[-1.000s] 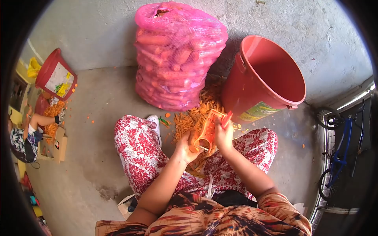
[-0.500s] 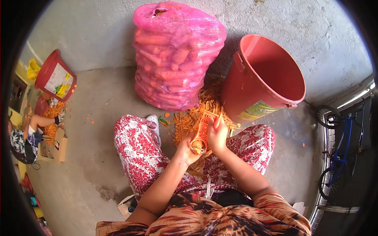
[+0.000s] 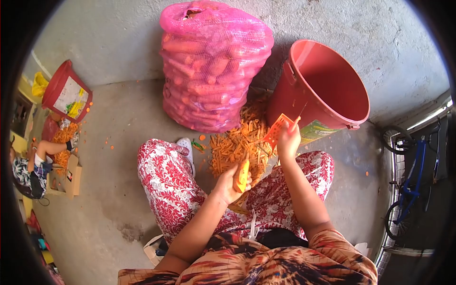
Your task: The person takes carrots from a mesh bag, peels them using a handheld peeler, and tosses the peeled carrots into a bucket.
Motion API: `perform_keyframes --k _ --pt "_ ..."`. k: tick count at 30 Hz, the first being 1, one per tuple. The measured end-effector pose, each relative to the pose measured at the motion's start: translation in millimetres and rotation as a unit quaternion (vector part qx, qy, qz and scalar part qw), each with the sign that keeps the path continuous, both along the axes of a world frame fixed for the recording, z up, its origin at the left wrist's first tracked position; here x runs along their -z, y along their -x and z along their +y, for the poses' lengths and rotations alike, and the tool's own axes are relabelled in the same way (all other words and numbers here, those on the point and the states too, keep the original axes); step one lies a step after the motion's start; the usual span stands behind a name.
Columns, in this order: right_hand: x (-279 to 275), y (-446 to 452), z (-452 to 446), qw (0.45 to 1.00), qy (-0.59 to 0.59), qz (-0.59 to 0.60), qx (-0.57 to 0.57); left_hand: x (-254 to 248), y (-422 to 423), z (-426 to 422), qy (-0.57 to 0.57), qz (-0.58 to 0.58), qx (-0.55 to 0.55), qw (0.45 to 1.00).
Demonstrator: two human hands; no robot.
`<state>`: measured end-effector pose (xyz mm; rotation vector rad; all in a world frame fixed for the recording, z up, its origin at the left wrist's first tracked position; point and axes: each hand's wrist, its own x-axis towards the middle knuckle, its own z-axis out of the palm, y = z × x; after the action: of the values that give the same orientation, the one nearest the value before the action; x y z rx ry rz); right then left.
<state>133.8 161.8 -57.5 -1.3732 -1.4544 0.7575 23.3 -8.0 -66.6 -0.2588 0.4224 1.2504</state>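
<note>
**Concrete floor: carrot stock, partly worked**

Carrot, one, judged largely peeled; clasped in left hand, between legs of patterned trousers. Orange perforated peeler and slim red-handled tool, both gripped in right hand, apart from carrot. Done, apparently: ample peelings, heaped beyond carrot. Remaining: pink mesh sack, bulging with carrots. Red bucket, beside heap; bottom hidden.

The head-worn view looks forward and steeply down from above the wearer's patterned trousers, close over them, facing the pink mesh sack and the wall behind it; well left of the sack, details look small and perhaps distorted.
</note>
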Motion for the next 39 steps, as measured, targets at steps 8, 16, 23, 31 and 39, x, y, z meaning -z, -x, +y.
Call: perform_keyframes --k 8,16,23,31,39 --pt "-16 20 -62 0.984 -0.019 0.022 -0.175 -11 5 7 0.069 0.064 -0.07 0.993" --pt "-17 4 -17 0.987 0.032 0.153 -0.032 -6 11 2 -0.043 -0.02 -0.005 0.999" --pt "-36 22 -65 0.982 0.004 0.077 -0.17 0 9 5 0.02 0.049 -0.042 0.998" --pt "-39 28 -77 0.974 -0.044 0.024 -0.219 -25 2 6 0.067 0.025 -0.059 0.996" --pt "-33 29 -68 0.976 -0.086 -0.02 -0.2 -21 1 6 0.031 0.058 -0.04 0.997"
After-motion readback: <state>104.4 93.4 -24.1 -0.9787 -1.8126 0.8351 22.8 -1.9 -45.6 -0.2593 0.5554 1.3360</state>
